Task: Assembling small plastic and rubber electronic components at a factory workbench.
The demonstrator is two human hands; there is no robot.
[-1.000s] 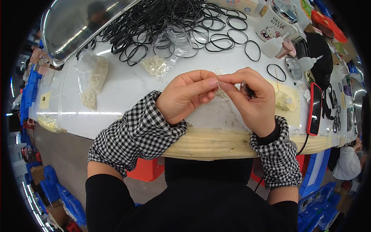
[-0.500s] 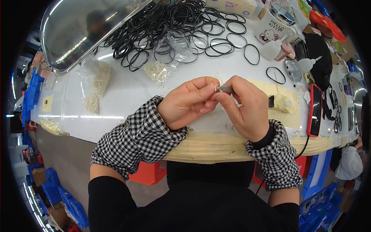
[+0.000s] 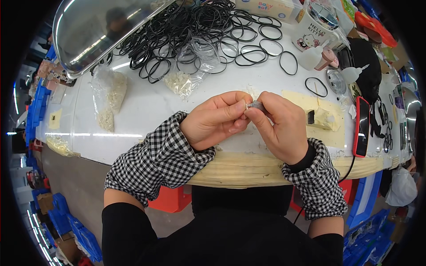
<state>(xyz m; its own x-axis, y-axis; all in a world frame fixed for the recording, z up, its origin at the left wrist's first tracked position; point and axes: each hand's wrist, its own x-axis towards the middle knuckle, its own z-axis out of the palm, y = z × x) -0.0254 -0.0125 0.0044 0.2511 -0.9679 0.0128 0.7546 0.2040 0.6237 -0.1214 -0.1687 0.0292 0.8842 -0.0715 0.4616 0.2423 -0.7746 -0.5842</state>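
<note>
Over the near part of the white table [image 3: 153,116], my two hands meet at the fingertips. My left hand [image 3: 215,117] pinches a tiny pale piece [image 3: 247,106] between thumb and index finger, its other fingers curled. Between the thumb and fingers of my right hand [image 3: 284,128] is a small grey, flat tool [image 3: 257,105], its tip against or very close to the pale piece. Fingers hide most of both, so the tool's exact kind is unclear. Beyond the hands lie two clear plastic bags of small cream-coloured pieces [image 3: 116,92] [image 3: 179,84].
Black rubber rings [image 3: 173,37] heap at the back, beside a shiny metal basin [image 3: 100,35]. On the right are a yellow taped block [image 3: 326,119], a red-cased phone [image 3: 362,126], a white cup [image 3: 309,37] and a loose ring [image 3: 316,87]. Yellowish padding [image 3: 239,170] covers the near edge.
The grey tool has tilted and shifted slightly at the fingertips, and my right hand has moved a little left. The metal basin sits slightly differently at the upper left.
</note>
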